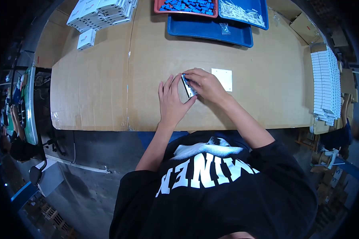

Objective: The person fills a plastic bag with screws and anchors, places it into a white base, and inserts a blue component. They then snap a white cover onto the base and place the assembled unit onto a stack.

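Near the middle of the cardboard-covered table, my left hand (pixel 172 100) steadies a small white plastic case (pixel 190 92) with a dark edge, its thumb at the lower end and its fingers along the left side. My right hand (pixel 204 84) reaches over the same case from the right, fingers bent together at its upper end. A bit of blue (pixel 186 77) shows by those fingertips, looking like a small blue part; most of it is hidden. Just right of my right hand lies a flat white square cover (pixel 223 79) with small marks at its corners.
At the back stand a red tray (pixel 157 12) of blue parts, a blue tray (pixel 263 27) of white sticks, and another blue tray (pixel 195 34) with a small clear bag. White boxes (pixel 97 14) are stacked back left, one box (pixel 86 39) apart. White pieces (pixel 325 81) pile at right.
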Action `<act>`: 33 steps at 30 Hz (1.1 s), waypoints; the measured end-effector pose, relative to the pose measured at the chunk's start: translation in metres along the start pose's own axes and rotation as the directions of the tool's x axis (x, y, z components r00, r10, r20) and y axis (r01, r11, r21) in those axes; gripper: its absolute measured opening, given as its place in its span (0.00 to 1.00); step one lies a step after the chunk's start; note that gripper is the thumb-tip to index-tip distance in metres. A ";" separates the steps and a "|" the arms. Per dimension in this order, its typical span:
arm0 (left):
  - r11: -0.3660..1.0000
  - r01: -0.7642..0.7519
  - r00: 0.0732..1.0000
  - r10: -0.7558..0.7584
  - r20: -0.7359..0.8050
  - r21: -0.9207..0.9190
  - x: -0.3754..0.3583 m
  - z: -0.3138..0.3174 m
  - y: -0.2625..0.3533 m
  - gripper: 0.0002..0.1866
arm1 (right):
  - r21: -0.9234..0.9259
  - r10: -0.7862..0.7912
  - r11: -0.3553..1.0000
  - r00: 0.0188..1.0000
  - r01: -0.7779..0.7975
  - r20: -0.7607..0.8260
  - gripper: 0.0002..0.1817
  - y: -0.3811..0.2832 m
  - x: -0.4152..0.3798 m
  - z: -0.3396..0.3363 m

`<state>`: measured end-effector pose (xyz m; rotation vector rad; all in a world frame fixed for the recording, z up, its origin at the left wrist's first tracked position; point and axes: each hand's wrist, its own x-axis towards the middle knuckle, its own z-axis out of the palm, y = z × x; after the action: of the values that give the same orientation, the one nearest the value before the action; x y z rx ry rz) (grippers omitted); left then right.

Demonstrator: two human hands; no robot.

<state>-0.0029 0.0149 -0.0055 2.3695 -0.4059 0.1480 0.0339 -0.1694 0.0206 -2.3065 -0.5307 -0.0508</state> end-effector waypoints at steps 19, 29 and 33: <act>1.000 -0.013 1.000 0.012 -0.014 -0.014 0.000 -0.002 -0.001 0.47 | -0.273 -0.040 0.961 0.999 0.048 0.033 0.21 -0.008 -0.010 -0.014; 0.998 -0.018 1.000 0.018 -0.005 0.063 0.002 -0.008 0.013 0.49 | -0.238 0.256 0.940 0.967 -0.245 0.016 0.27 0.016 -0.065 -0.083; 0.991 -0.060 0.998 0.056 0.035 0.116 0.003 -0.002 0.009 0.50 | -0.298 0.285 0.921 0.955 -0.249 0.082 0.31 0.025 -0.076 -0.087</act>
<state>-0.0033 0.0094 0.0016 2.4789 -0.4942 0.1655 -0.0154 -0.2728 0.0514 -2.6593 -0.2766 0.1604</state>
